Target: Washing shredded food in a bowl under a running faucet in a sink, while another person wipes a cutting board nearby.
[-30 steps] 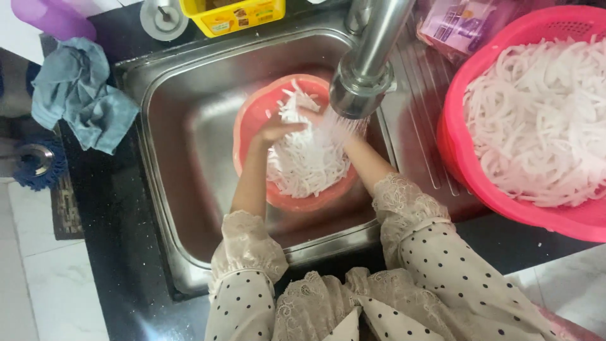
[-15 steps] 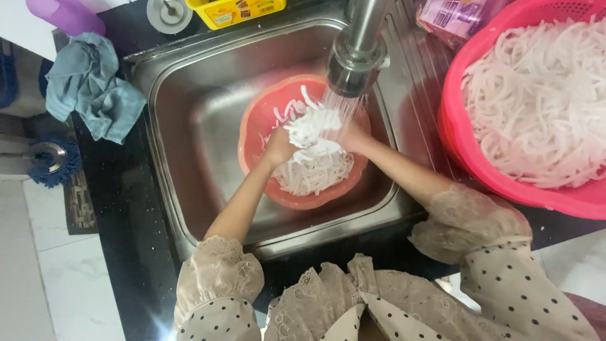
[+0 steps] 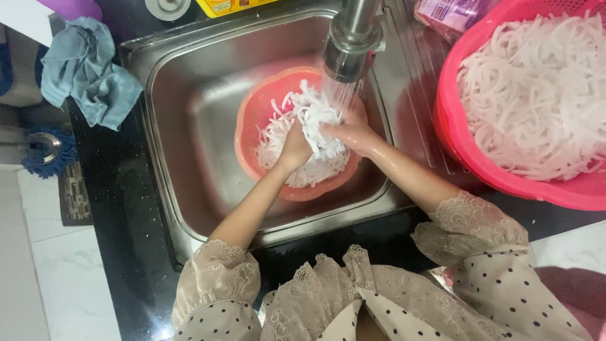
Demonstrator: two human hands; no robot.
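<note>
A coral-pink bowl (image 3: 252, 120) sits in the steel sink (image 3: 189, 113) and holds white strips (image 3: 278, 142). My left hand (image 3: 294, 148) and my right hand (image 3: 353, 134) press together on a bunch of white strips (image 3: 315, 120) raised over the bowl. Water runs from the steel tap (image 3: 351, 39) straight onto that bunch and onto my right hand. Both forearms are bare and wet, with lace-cuffed dotted sleeves pushed up.
A large pink basket (image 3: 454, 136) full of white strips stands on the drainer at the right. A blue cloth (image 3: 88, 72) lies on the black counter at the left. A yellow container (image 3: 233, 6) and a pink packet (image 3: 451, 12) sit behind the sink.
Both hands have gathered a bunch of strips and lifted it closer under the running tap. The view has shifted so the sink sits more to the right.
</note>
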